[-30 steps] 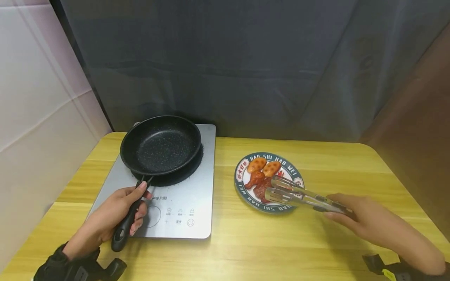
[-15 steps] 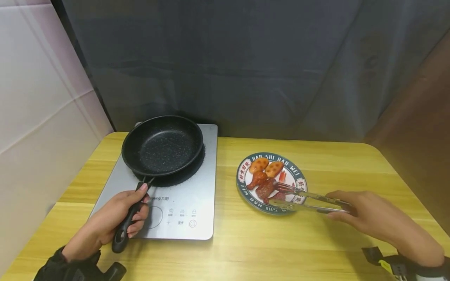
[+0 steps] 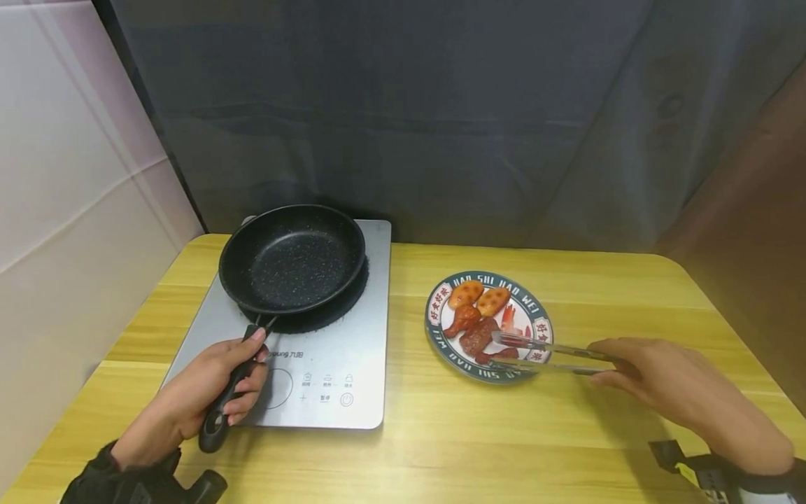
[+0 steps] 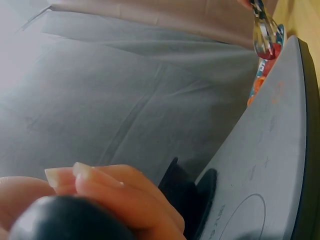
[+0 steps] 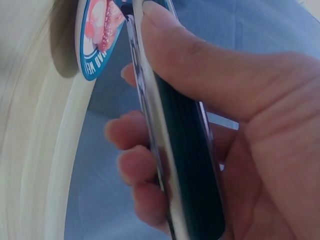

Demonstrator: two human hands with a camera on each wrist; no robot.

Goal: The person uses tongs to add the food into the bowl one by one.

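Tongs point(image 3: 567, 348) are gripped by the right hand point(image 3: 661, 378), their length pointed leftward to just beside the meat point(image 3: 477, 337) on the plate point(image 3: 443, 342); the pan handle point(image 3: 229, 394), farther left, is held by the left hand point(image 3: 210, 378).

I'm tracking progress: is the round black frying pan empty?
Empty: in the head view, the pan shows only bare speckled surface inside.
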